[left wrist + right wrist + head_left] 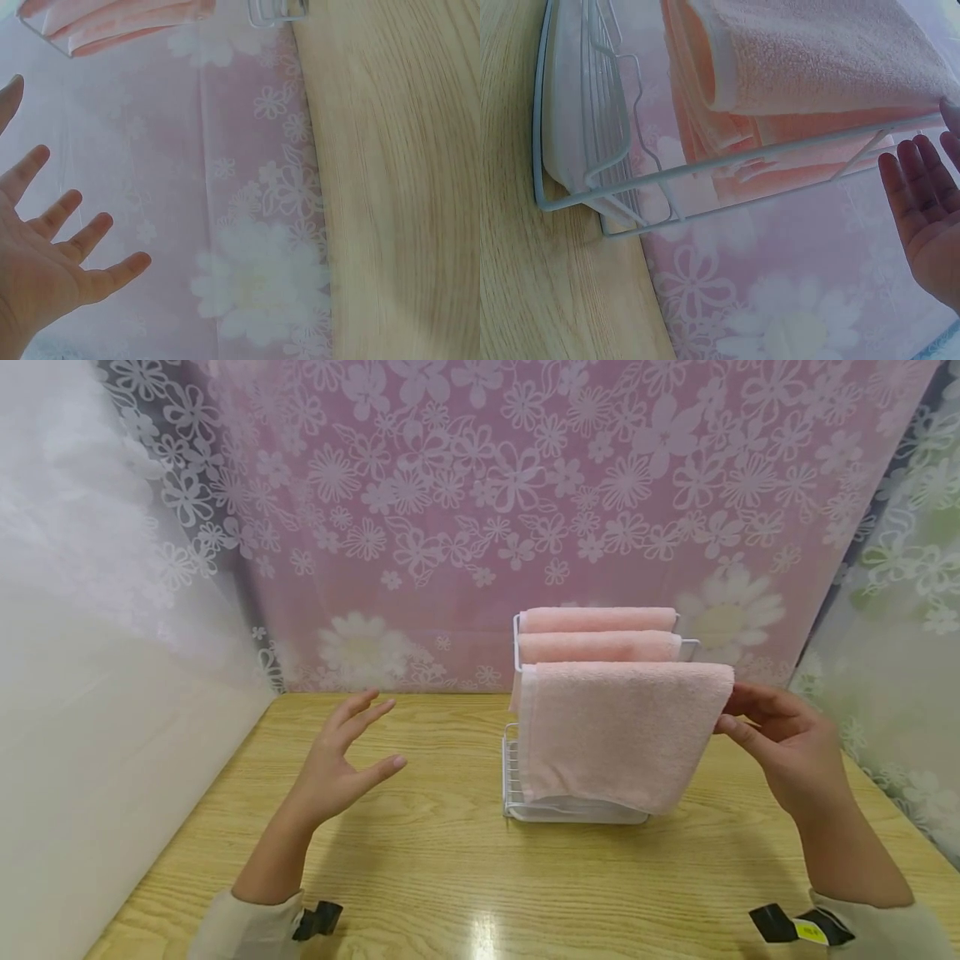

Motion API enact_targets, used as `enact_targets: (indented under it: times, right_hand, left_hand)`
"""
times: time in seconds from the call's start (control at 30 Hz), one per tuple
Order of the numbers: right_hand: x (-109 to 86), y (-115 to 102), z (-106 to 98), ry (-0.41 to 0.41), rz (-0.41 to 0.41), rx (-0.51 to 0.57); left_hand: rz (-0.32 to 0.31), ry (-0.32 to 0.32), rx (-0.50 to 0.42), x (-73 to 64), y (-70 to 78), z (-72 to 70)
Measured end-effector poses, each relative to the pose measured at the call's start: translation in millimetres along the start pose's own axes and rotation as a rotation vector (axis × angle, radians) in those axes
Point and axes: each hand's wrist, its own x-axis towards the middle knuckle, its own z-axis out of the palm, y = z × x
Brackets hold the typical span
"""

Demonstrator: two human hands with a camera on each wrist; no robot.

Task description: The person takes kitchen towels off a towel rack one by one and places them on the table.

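A pale pink towel [622, 735] hangs over the front bar of a white wire rack [512, 777]. Two more pink towels, a middle one [600, 646] and a back one [600, 619], hang on the bars behind it. My right hand [783, 743] is at the front towel's right edge, its thumb tip touching or very near the cloth. In the right wrist view that hand's fingers [922, 180] are extended beside the rack's side frame. To the left of the rack my left hand [341, 764] hovers over the table, fingers spread, holding nothing.
The rack stands on a wood-grain table [420, 868], with a white tray [577, 812] in its base. Behind it hangs a pink flowered curtain [450, 527]. A whitish sheet [112, 635] closes off the left side and a flowered sheet [900, 635] the right.
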Motion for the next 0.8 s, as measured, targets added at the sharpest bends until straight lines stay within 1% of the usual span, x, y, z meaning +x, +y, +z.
enact_targets:
  times: [0.2,0.43,0.63,0.67,0.8]
  right_hand:
    - [2.3,-4.1,5.5,0.023,0.0,0.033]
    - [4.6,-2.3,7.5,0.02,-0.04,0.152]
    - [6.4,-5.2,10.3,0.04,-0.032,0.176]
    - [6.8,-6.0,10.8,0.046,-0.031,0.161]
    - [9.0,-7.7,11.9,0.03,-0.049,0.192]
  left_hand:
    - [0.017,0.007,-0.028,4.0,3.2,3.0]
    - [0.058,0.018,-0.047,11.1,8.6,7.0]
    - [0.075,0.012,-0.063,15.7,13.5,9.8]
    - [0.075,0.012,-0.065,16.2,14.4,10.1]
    - [0.082,0.012,-0.066,19.2,17.6,11.3]
